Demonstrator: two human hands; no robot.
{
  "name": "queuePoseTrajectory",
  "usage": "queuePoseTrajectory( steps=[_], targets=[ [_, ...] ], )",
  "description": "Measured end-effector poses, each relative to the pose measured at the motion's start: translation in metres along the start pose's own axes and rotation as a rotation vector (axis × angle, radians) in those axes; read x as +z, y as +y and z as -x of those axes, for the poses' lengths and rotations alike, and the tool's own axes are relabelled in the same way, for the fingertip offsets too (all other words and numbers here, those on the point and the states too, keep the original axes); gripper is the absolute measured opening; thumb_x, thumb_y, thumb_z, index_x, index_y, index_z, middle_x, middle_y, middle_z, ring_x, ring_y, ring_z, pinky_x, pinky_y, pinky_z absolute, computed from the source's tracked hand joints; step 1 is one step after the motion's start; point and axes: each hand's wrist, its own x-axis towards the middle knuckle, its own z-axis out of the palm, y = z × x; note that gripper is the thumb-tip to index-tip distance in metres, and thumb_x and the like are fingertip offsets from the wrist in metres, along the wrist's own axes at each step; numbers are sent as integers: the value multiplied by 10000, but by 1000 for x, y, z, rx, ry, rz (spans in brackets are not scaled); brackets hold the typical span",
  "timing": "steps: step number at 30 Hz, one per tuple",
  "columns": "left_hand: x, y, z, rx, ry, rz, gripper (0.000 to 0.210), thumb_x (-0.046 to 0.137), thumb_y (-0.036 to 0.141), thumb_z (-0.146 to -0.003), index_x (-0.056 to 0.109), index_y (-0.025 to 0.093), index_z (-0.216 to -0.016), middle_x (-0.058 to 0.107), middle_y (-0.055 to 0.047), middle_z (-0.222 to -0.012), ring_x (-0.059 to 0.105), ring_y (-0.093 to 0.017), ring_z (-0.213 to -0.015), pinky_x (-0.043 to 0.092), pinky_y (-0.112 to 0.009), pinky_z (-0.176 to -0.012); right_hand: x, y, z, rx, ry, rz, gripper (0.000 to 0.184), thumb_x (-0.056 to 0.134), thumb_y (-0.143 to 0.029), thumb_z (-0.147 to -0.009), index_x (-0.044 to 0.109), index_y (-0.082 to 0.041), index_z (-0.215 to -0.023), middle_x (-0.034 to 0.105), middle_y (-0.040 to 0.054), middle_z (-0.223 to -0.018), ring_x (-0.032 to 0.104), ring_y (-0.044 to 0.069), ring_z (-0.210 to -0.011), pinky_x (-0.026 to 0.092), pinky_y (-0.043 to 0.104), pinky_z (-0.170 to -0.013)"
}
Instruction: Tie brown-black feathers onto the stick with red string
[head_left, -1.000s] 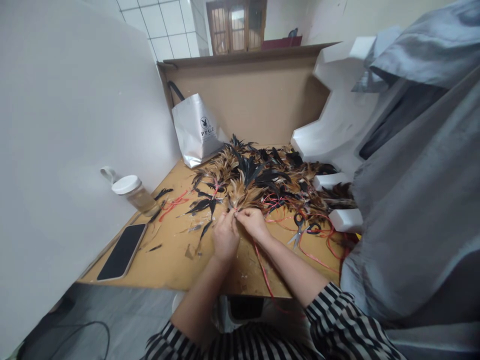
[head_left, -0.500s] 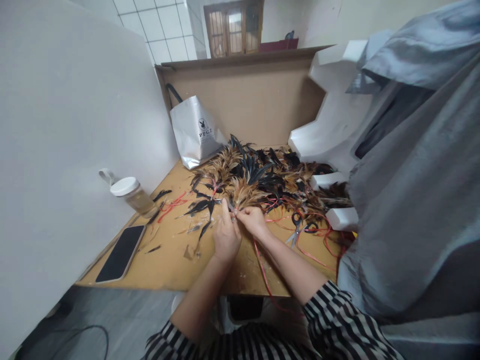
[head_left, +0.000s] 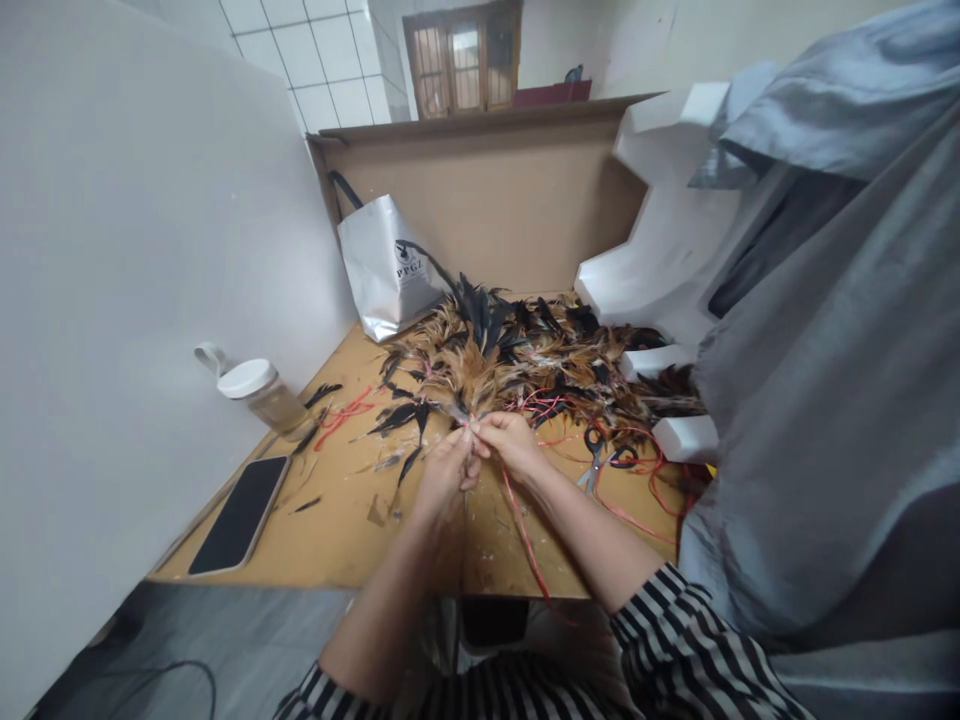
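Observation:
Both my hands meet over the table at the base of a feather bunch (head_left: 466,375), brown below with long black feathers fanning out on top. My left hand (head_left: 448,467) is closed, pinching the stem end from the left. From the right, my right hand (head_left: 511,442) pinches the same spot with thumb and forefinger. A red string (head_left: 520,520) trails from under my right hand down over the table's front edge. The exact winding at the stems is hidden by my fingertips. Behind the bunch lies a heap of brown and black feathers (head_left: 592,365).
Black-handled scissors (head_left: 594,462) lie right of my hands among red strings. To the left are a phone (head_left: 241,515), a lidded jar (head_left: 262,392) and loose red string (head_left: 341,418). A silver bag (head_left: 386,275) stands behind. White foam (head_left: 686,440) and grey cloth (head_left: 832,400) border the right.
My left forefinger, stretched upward before, is now bent in to the stems, and the left hand has turned. The feather bunch has shifted slightly left, its black feathers now pointing more upright.

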Motion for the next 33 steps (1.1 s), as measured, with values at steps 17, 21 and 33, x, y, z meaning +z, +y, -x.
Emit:
queuePoseTrajectory(
  steps=[17,21,33],
  targets=[
    [-15,-16,-3,453,284,-741,315,470,273,-835,666,145,-1046,704,-87,-904,628,-209,-830,470,-328,-784,14,-5,11,-136,181,349,293,589,-352,-687,562,-160,-467,545,0,-448,419,92,-437,315,210,-442],
    [-15,-20,-3,487,340,-887,356,442,260,-847,647,143,-1113,700,-121,-994,645,-232,-865,475,-366,-819,17,-3,12,-130,227,329,266,620,-372,-660,585,-155,-511,543,-6,-459,432,97,-449,318,210,-439],
    [3,-10,7,192,199,-201,358,615,397,-751,641,136,-996,629,-12,-670,525,-91,-525,404,-195,-485,10,2,2,-8,55,-139,251,746,-376,-560,651,-148,-601,616,8,-553,491,90,-474,358,210,-473]
  ],
)
